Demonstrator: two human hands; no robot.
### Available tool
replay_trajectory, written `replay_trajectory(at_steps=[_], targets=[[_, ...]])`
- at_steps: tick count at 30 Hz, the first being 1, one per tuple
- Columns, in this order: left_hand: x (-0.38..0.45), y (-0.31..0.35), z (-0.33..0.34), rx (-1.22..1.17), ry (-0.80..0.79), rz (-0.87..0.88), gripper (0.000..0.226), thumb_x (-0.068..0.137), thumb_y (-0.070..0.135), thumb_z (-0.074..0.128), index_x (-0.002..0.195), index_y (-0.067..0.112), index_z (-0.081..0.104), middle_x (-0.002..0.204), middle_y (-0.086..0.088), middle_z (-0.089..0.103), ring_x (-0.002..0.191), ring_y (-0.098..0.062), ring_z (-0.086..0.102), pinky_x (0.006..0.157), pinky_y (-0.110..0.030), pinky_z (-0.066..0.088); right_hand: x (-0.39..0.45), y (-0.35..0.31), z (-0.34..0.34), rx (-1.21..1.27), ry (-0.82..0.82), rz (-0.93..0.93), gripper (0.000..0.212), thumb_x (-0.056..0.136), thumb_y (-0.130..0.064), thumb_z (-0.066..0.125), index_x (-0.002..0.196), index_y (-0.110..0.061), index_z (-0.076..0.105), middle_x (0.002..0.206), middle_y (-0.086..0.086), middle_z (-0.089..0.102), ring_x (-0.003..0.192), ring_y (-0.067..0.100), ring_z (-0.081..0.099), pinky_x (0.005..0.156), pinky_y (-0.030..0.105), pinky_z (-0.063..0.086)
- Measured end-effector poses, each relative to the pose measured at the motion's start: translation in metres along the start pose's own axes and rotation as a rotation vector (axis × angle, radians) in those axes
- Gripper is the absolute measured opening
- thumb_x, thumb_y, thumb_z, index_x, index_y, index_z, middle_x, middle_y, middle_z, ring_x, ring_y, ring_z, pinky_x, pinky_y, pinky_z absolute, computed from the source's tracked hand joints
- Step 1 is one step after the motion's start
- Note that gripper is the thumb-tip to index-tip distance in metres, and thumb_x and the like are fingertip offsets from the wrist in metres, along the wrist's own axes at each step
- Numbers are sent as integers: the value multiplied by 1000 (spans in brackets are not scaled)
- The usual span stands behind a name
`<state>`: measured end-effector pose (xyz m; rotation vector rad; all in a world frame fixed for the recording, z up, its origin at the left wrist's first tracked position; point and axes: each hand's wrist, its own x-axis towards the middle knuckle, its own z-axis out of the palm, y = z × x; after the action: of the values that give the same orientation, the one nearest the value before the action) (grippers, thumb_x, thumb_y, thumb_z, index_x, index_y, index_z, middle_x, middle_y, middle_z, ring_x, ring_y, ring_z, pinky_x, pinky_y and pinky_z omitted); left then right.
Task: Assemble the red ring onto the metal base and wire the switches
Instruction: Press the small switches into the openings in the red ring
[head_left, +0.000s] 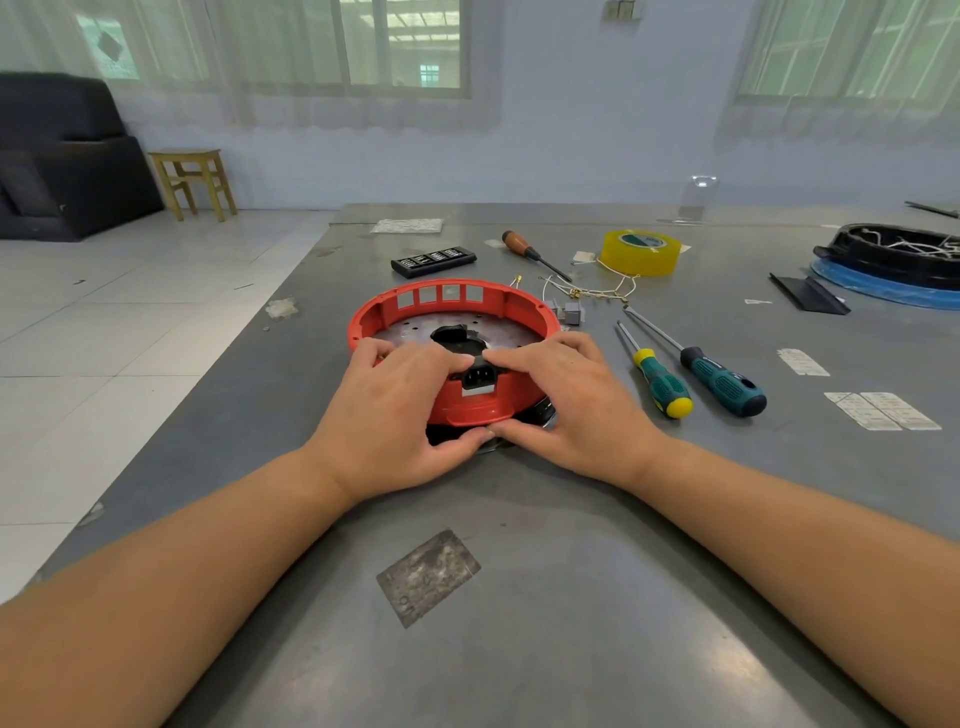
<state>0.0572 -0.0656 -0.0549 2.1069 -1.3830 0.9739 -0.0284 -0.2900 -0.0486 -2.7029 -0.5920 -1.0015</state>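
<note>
Table (519, 597); red ring's (452, 306) socket camera-facing

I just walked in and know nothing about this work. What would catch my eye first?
The bright red ring at the table's middle, with both hands, left hand and right hand, gripping its near side. To its right lie two green-handled screwdrivers, and farther back a yellow tape roll.

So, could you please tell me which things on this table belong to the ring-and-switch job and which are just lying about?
Belongs to the job:
red ring, gripped by left hand and right hand
metal base
grey switches
wires

Lying about, for now:
yellow tape roll
two green-handled screwdrivers
wooden-handled screwdriver
bit case
black tray
</note>
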Motion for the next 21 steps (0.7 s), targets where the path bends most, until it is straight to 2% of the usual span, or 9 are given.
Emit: replay_trajectory(at_steps=[3, 5, 10, 13, 17, 21], targets=[[8, -9, 1, 37, -38, 110, 64, 85, 64, 67, 120, 11, 56, 104, -3, 73, 91, -19, 68, 79, -44, 54, 0, 3, 0, -4, 22, -1, 62, 87, -51, 70, 137, -17, 58, 124, -3, 70, 115, 11, 61, 109, 36, 36], [11, -16, 2, 41, -44, 163, 64, 86, 63, 66, 121, 11, 55, 104, -5, 74, 89, -20, 66, 78, -39, 54, 1, 5, 1, -10, 24, 0, 63, 86, -51, 72, 136, -16, 59, 123, -2, 71, 114, 13, 63, 108, 36, 36], [7, -22, 0, -86, -56, 128, 61, 86, 56, 69, 128, 13, 58, 114, -5, 74, 103, -12, 56, 92, -28, 42, 3, 5, 1, -9, 7, -13, 65, 86, -53, 70, 138, -17, 56, 124, -3, 70, 112, 11, 62, 106, 37, 37], [5, -26, -3, -138, -100, 99, 62, 87, 55, 71, 132, 13, 62, 120, -3, 72, 112, -13, 61, 98, -36, 46, 4, 7, -2, -3, -9, -30, 65, 87, -53, 70, 140, -18, 55, 125, -4, 69, 113, 12, 62, 106, 38, 38], [4, -25, -5, -179, -94, 70, 61, 86, 51, 76, 130, 9, 68, 124, -6, 70, 118, -22, 65, 93, -50, 54, 4, 9, -3, 3, -5, -52, 62, 87, -50, 73, 136, -16, 61, 124, -3, 70, 115, 16, 65, 106, 40, 40], [3, -23, -6, -171, -77, 64, 57, 86, 49, 76, 125, 8, 72, 123, -8, 69, 115, -23, 65, 88, -54, 55, 4, 11, -3, 0, -9, -58, 56, 86, -48, 78, 130, -15, 66, 121, -2, 72, 115, 18, 66, 104, 44, 42]])
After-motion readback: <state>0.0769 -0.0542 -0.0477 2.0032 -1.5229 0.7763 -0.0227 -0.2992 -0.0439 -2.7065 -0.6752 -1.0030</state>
